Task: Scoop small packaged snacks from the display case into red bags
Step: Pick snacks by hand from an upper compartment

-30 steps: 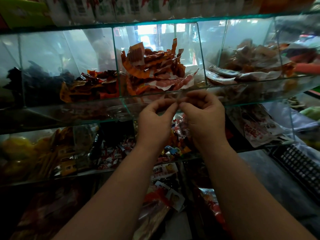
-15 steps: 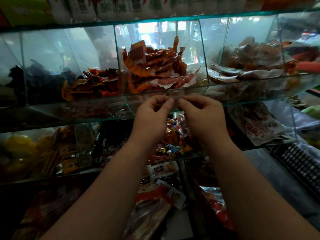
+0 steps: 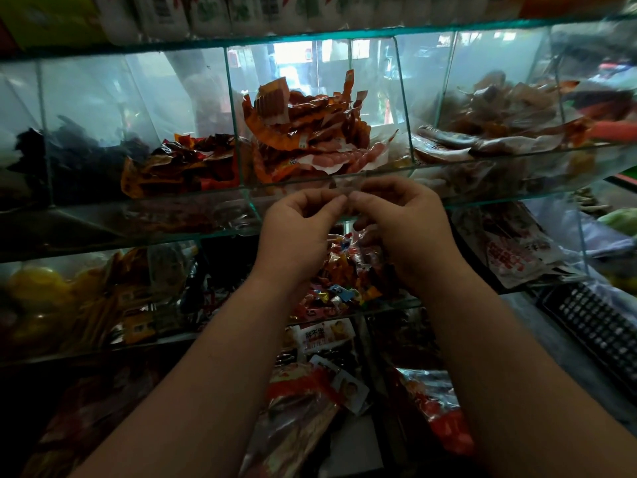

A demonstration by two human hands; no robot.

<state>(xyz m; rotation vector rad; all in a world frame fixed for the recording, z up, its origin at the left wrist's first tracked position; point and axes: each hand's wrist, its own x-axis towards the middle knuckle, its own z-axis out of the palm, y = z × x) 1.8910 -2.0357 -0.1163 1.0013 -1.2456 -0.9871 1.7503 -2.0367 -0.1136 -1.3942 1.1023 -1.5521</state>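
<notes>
Left hand (image 3: pixel 298 236) and right hand (image 3: pixel 408 232) have barely shifted, each grip still pinching clear film (image 3: pixel 348 187), snack packets (image 3: pixel 310 132) just above, so scooping seems not begun.

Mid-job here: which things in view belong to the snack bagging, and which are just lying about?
Job:
- left hand and right hand, both pinching clear plastic
- glass case
- orange packs
- sausage packs
- candies

Lying about:
- keyboard
- top-shelf boxes
- green lump, far right

No red bag plainly shows.
</notes>
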